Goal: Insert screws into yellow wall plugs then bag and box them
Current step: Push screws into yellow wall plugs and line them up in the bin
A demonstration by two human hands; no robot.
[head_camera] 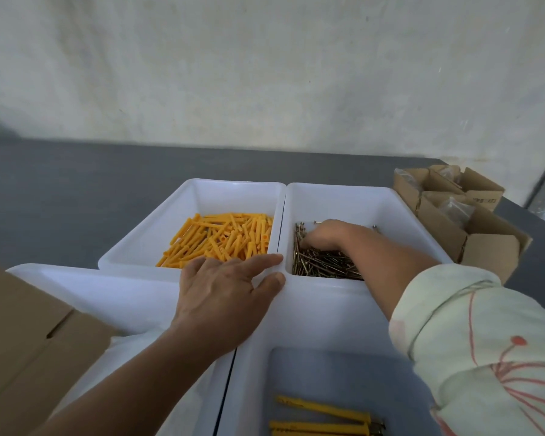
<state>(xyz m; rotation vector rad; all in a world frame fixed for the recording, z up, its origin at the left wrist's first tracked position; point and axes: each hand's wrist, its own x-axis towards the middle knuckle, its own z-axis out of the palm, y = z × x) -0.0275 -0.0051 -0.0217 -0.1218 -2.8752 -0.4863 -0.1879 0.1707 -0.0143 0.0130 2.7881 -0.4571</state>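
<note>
Atop screws [324,266], right hand [324,236] fingers [311,243] curled; left hand [224,287] flat

Yellow plugs [221,239] lying jumbled, filling far left bin [145,243]. Brassy screws [324,267] lying heaped in far right bin [359,202], my right hand [324,236] resting among them. Few screwed plugs [323,410] lying flat in near bin [254,372].

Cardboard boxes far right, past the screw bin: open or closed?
Open. The cardboard boxes have their flaps standing up, and clear bags show inside. Cannot tell how full they are.
</note>
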